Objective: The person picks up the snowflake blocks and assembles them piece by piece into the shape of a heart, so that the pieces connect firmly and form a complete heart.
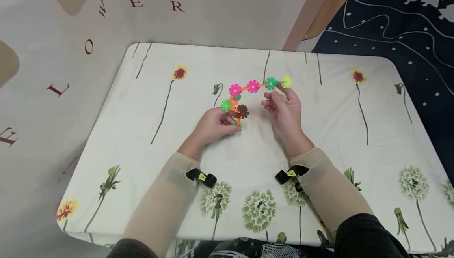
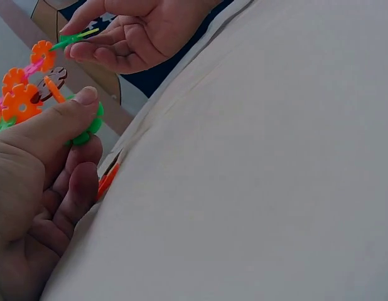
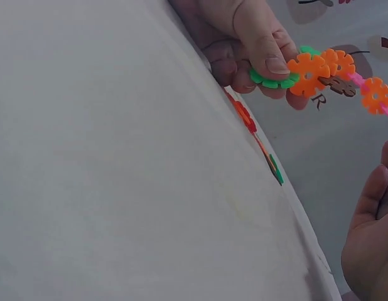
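1. The left hand [image 1: 216,123] curls round the lower end of the chain, its thumb pressing a green disc [image 2: 87,137] against the fingers, with no slack in the pinch.
2. The chain [image 1: 253,86] of slotted discs spans both hands, raised over the flower-print table cover [image 1: 117,139]; it bunches at the left hand, then runs in a line rightward.
3. The right hand [image 1: 287,110] has index finger and thumb closed about the chain's far end, the other fingers loosely bent. The step in hand seems to be handling the linked piece; the next move likely calls for a firm left hold and a light right one.
4. Counts: one chain, two hands. Face-on discs: one light-green disc [image 1: 226,105], two pink discs [image 1: 235,89], one brown disc [image 1: 242,111], one teal disc [image 1: 271,83], one yellow disc [image 1: 286,81].
5. Orange discs [image 2: 22,103] overlap or turn edge-on; I cannot tell their full number.
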The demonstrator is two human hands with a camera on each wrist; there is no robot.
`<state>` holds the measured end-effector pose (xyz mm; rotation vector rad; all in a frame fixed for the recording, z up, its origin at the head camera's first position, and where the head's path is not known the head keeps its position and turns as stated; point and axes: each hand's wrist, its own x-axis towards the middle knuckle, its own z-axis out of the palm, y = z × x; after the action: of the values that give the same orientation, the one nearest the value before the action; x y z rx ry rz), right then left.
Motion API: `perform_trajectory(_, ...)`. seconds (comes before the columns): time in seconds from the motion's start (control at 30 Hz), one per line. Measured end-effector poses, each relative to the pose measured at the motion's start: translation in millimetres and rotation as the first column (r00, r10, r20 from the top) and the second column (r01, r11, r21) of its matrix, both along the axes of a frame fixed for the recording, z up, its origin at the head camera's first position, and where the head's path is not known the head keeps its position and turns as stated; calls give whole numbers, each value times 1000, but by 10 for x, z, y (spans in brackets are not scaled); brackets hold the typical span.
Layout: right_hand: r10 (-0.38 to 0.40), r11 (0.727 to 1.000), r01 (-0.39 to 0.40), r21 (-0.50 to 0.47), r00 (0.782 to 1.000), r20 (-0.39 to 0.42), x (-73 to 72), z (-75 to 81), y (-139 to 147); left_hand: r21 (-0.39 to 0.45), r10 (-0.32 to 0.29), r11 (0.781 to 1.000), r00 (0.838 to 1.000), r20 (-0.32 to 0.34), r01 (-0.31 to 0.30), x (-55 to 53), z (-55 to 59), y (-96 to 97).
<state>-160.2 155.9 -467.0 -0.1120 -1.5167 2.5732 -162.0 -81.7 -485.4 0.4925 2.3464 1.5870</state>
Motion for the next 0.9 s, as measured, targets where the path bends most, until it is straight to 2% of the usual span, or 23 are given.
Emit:
perform_trajectory(0.1, 15, 1000, -16, 24, 1000, 23, -4, -26, -1, 45, 34, 998, 999, 23, -35, -15, -9, 15)
perform_trajectory(0.17, 16, 994, -21, 108, 999, 49, -8, -52, -6, 90, 67, 993, 997, 42, -71, -23, -10, 22)
perform_trajectory(0.23, 25, 963, -43, 266, 997, 70, -10, -87, -11, 149, 100, 983, 994, 53, -107, -30, -14, 26)
perform_trajectory(0.27, 34, 928, -61, 367, 996, 79, -7, -102, -15, 176, 114, 977, 992, 54, -122, -33, -16, 25)
perform_trajectory(0.3, 49, 871, -83, 485, 996, 81, 0, -118, -18, 197, 127, 971, 990, 54, -135, -34, -18, 24)
perform_trajectory(0.33, 78, 796, -107, 596, 994, 75, 6, -133, -20, 221, 136, 965, 989, 54, -145, -35, -22, 23)
perform_trajectory(0.4, 175, 625, -150, 766, 983, 50, 22, -155, -26, 240, 151, 958, 987, 46, -157, -38, -30, 21)
perform_trajectory(0.47, 283, 444, -161, 881, 959, 33, 40, -176, -35, 237, 167, 956, 985, 44, -172, -39, -37, 16)
perform_trajectory(0.5, 335, 365, -158, 918, 942, 29, 50, -185, -39, 231, 176, 956, 983, 46, -182, -39, -41, 13)
perform_trajectory(0.57, 409, 250, -141, 958, 912, 28, 68, -201, -50, 220, 195, 955, 979, 52, -202, -40, -44, 7)
perform_trajectory(0.6, 429, 207, -129, 970, 903, 29, 76, -207, -57, 214, 207, 953, 977, 56, -214, -38, -45, 1)
perform_trajectory(0.63, 441, 180, -117, 977, 897, 26, 82, -211, -65, 208, 216, 952, 974, 59, -224, -37, -45, -3)
perform_trajectory(0.67, 444, 168, -105, 980, 896, 20, 87, -215, -73, 203, 225, 951, 972, 64, -234, -34, -44, -9)
perform_trajectory(0.7, 443, 168, -89, 982, 897, 6, 90, -218, -81, 199, 232, 950, 970, 66, -241, -31, -42, -15)
perform_trajectory(0.9, 409, 242, -27, 970, 909, -77, 77, -243, -118, 204, 208, 954, 975, 79, -220, -20, -38, -37)
